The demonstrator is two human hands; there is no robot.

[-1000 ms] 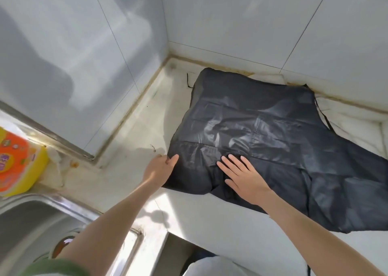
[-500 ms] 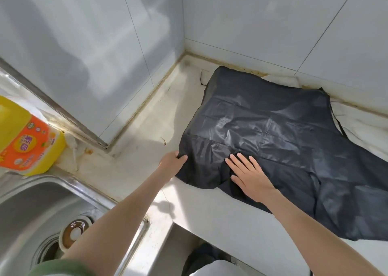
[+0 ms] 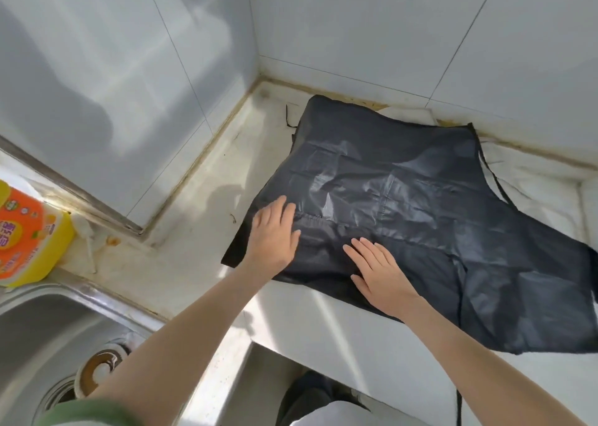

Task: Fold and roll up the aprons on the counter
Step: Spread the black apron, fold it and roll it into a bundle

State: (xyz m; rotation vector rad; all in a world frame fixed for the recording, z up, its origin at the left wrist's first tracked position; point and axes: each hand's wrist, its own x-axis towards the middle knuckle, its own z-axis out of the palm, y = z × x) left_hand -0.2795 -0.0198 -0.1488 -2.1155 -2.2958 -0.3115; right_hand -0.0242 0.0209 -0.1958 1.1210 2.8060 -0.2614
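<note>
A black shiny apron (image 3: 420,205) lies spread flat on the white counter (image 3: 200,205), reaching from the corner of the tiled walls to the front edge. Its thin straps (image 3: 492,173) trail off at the far right. My left hand (image 3: 275,237) rests palm down on the apron's near left part, fingers apart. My right hand (image 3: 378,273) lies flat on the near edge of the apron, fingers spread. Neither hand grips the cloth.
A steel sink (image 3: 48,338) with a drain strainer (image 3: 97,370) sits at the lower left. A yellow and orange detergent bottle (image 3: 29,234) stands behind it. White tiled walls (image 3: 388,30) close the corner. The counter drops away at its front edge (image 3: 323,335).
My left hand has let go of the apron's left edge and moved right onto the cloth, lying flat. The right hand stays pressed on the near edge.
</note>
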